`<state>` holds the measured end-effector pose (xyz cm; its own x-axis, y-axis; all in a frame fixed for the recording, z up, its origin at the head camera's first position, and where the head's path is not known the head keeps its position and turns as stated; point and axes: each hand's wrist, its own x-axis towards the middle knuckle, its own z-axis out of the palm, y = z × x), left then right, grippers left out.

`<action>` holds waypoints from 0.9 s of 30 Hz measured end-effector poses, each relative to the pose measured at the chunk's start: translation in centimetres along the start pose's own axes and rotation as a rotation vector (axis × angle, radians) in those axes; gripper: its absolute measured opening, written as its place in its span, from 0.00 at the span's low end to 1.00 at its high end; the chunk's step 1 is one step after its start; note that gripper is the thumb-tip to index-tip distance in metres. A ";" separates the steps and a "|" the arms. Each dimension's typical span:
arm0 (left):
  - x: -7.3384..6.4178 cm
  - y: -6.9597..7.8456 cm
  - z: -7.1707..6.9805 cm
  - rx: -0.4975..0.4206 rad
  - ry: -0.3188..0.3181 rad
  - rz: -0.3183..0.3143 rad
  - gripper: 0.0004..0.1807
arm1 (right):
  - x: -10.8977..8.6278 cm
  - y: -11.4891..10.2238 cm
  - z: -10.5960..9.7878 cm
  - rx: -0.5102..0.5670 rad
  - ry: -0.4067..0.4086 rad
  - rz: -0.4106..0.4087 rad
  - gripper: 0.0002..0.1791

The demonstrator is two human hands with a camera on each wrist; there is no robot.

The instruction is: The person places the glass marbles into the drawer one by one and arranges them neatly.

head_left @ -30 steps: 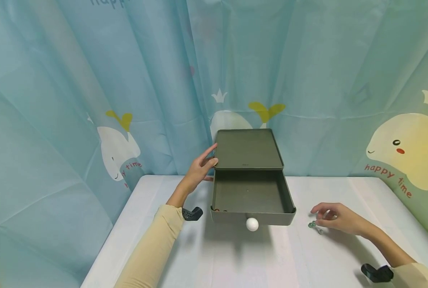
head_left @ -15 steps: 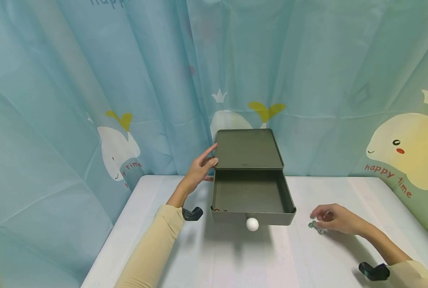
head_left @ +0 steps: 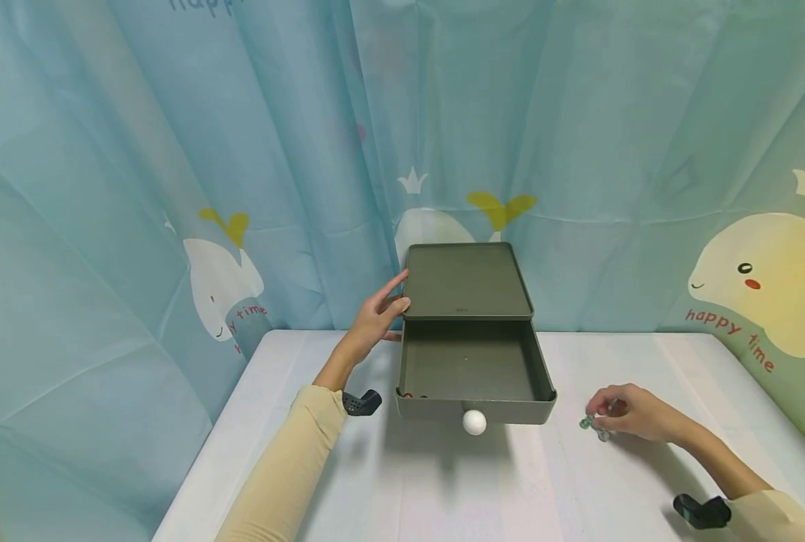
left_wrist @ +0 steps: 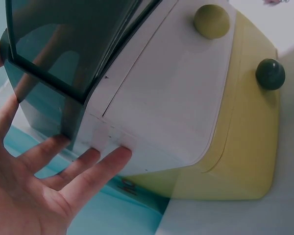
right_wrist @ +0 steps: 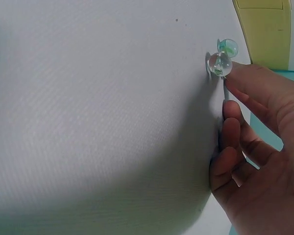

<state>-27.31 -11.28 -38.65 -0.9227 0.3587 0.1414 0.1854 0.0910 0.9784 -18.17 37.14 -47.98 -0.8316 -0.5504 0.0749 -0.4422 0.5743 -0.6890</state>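
A stacked drawer unit stands at the middle of the table, its dark green top drawer pulled out by a white knob. Small reddish things lie in that drawer's front left corner. My left hand rests on the unit's left side, fingers spread. Down on the table to the right, my right hand has bent fingers beside clear-and-green glass marbles. In the right wrist view the thumb tip meets the nearer marble. Whether anything is pinched behind the thumb is hidden.
Below the top drawer, the left wrist view shows a white drawer with a yellow knob and a yellow drawer with a dark green knob. A blue whale-print curtain hangs behind the white table.
My right hand has shifted slightly, and its index finger and thumb have drawn closer together by the marbles. My left hand and the drawer unit have stayed put.
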 end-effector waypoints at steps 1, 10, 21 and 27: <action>0.0 0.0 0.0 0.001 0.000 -0.001 0.33 | 0.0 0.0 0.0 -0.002 0.000 0.006 0.07; -0.1 0.2 0.1 0.004 0.013 -0.011 0.32 | -0.1 0.0 0.1 -0.013 0.024 -0.012 0.07; -0.1 0.3 0.2 -0.003 0.010 -0.016 0.33 | -0.1 -0.2 0.1 -0.004 0.010 0.032 0.06; 0.0 0.1 0.1 -0.006 0.002 -0.004 0.33 | 0.0 -0.1 0.1 0.002 -0.008 0.057 0.05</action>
<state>-27.22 -11.15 -38.58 -0.9242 0.3562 0.1379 0.1798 0.0872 0.9798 -18.03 37.00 -47.99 -0.8528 -0.5214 0.0295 -0.3932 0.6039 -0.6934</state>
